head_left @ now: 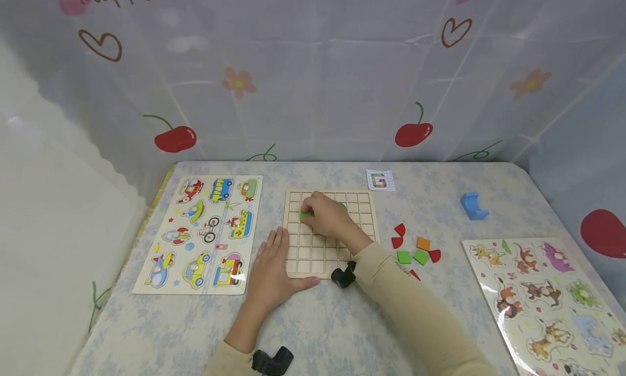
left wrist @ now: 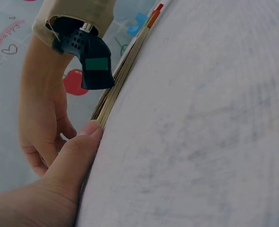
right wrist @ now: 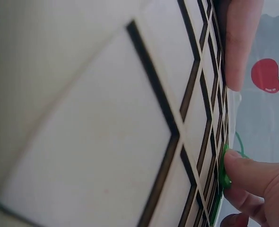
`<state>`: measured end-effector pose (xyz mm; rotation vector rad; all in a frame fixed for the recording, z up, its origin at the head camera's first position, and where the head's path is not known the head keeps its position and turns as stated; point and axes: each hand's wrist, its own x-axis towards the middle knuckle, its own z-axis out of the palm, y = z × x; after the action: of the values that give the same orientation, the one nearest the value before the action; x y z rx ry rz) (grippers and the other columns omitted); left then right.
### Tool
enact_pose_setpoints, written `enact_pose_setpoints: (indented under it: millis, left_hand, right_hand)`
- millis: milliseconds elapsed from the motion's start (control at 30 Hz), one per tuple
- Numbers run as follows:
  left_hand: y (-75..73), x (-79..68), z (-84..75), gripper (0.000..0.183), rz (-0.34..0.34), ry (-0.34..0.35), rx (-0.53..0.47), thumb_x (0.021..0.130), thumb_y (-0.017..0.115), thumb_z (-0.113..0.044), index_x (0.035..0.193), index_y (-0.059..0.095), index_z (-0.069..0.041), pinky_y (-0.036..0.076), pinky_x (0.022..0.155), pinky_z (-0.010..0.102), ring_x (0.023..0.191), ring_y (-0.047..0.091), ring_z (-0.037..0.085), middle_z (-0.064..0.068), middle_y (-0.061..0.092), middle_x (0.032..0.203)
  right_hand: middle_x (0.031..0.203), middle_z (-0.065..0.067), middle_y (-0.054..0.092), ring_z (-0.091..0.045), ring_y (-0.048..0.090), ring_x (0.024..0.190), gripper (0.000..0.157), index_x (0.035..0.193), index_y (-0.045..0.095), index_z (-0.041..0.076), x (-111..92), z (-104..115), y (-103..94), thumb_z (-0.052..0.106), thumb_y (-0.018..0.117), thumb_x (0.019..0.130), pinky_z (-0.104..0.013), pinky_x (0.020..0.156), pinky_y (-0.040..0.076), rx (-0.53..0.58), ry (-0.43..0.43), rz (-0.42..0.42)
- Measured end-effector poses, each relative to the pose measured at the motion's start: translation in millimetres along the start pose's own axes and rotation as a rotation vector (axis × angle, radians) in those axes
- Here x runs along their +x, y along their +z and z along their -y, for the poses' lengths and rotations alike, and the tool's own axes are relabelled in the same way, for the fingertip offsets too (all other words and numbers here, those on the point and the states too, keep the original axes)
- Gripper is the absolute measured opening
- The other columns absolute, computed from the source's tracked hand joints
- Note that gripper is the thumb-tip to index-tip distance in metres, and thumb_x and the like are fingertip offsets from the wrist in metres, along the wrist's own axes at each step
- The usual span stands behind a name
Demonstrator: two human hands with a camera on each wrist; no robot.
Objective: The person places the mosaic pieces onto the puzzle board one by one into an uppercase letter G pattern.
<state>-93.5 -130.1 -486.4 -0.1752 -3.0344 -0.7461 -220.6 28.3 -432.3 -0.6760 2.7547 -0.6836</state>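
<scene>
A vehicle puzzle board (head_left: 173, 290) is seen at the far left, its long axis running away from the person. Beside it the left hand (head_left: 274, 267) is held with fingers straight and pointed away, along the left edge of the grid board (head_left: 313, 251); its thumb is stretched rightward against the near edge. The grid board is set nearly square to the person. Near its far left corner, a green piece (head_left: 305, 214) is pinched between the thumb and fingers of the right hand (head_left: 327, 215). The piece is seen edge-on in the right wrist view, lying along the board's face; its long axis cannot be told. The right forearm is slanted in from the lower right. Loose red, green and orange pieces (head_left: 404, 257) are scattered right of the grid board.
</scene>
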Motion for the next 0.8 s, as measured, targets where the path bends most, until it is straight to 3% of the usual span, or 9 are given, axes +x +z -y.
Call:
enact_pose_setpoints:
  millis: [167,400,533,667,800]
  left_hand:
    - [0.4,-0.6,-0.2,0.135,-0.011,0.000,0.006,0.064,0.065,-0.087,0.159,0.015,-0.006,0.012,0.128,0.043,0.156,0.010,0.025,0.009,0.015,0.167]
    - [0.9,-0.9,-2.1,0.133,-0.035,0.002,0.002,0.064,0.068,-0.084,0.158,0.019,-0.004,0.015,0.127,0.046,0.155,0.014,0.027,0.011,0.018,0.166]
    - [1.5,0.1,-2.1,0.134,-0.008,-0.010,0.007,0.064,0.066,-0.085,0.159,0.016,-0.006,0.013,0.127,0.045,0.156,0.010,0.026,0.009,0.015,0.167]
    - [2.4,0.2,-2.7,0.133,0.006,-0.020,0.015,0.065,0.065,-0.086,0.159,0.014,-0.007,0.012,0.128,0.044,0.156,0.009,0.024,0.007,0.013,0.167]
    - [2.5,-0.1,-3.0,0.133,-0.004,-0.022,0.017,0.065,0.066,-0.085,0.159,0.015,-0.007,0.012,0.128,0.044,0.156,0.009,0.025,0.008,0.013,0.167]
  right_hand:
    - [0.111,0.001,0.066,-0.016,0.063,0.098,0.015,0.107,0.076,0.014,-4.8,-1.7,-3.6,0.015,0.065,0.096,-0.034,0.087,0.055,0.059,0.006,0.016]
    - [0.107,-0.001,0.065,-0.018,0.058,0.091,0.032,0.127,0.067,0.014,-27.7,-18.4,-21.1,0.013,0.063,0.096,-0.035,0.080,0.051,0.207,0.009,0.024]
    - [0.106,-0.003,0.064,-0.016,0.052,0.073,0.033,0.129,0.065,0.012,-55.1,-45.8,-34.5,0.013,0.063,0.096,-0.031,0.068,0.047,0.265,0.028,0.006]
    - [0.108,-0.008,0.062,-0.018,0.046,0.059,0.036,0.132,0.061,0.011,-87.6,-80.6,-49.5,0.012,0.063,0.097,-0.029,0.054,0.044,0.286,0.110,-0.026]
    - [0.116,-0.013,0.062,-0.021,0.049,0.065,0.041,0.137,0.057,0.009,-117.1,-112.5,-66.0,0.013,0.063,0.097,-0.030,0.054,0.046,0.228,0.215,-0.055]
